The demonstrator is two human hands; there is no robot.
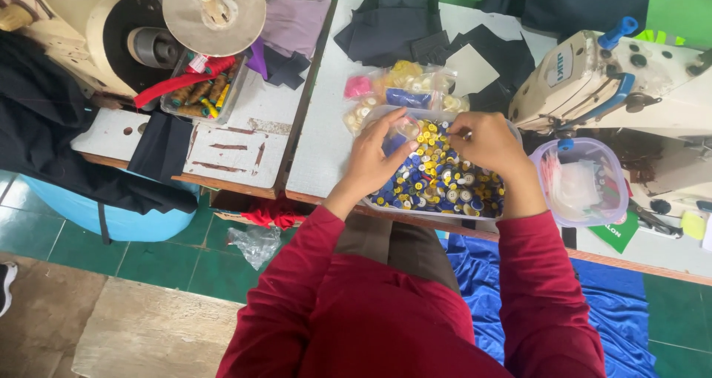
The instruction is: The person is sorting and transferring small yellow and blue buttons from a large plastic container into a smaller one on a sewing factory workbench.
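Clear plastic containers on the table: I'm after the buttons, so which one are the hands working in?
The rectangular tray full of blue and yellow buttons, under both hands; the lidded tub to its right holds only pale packets.

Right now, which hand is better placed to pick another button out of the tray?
Probably the left hand: its fingertips reach down into the buttons at the back of the clear tray. The right hand looks pinched around something small above the pile, so it seems occupied.
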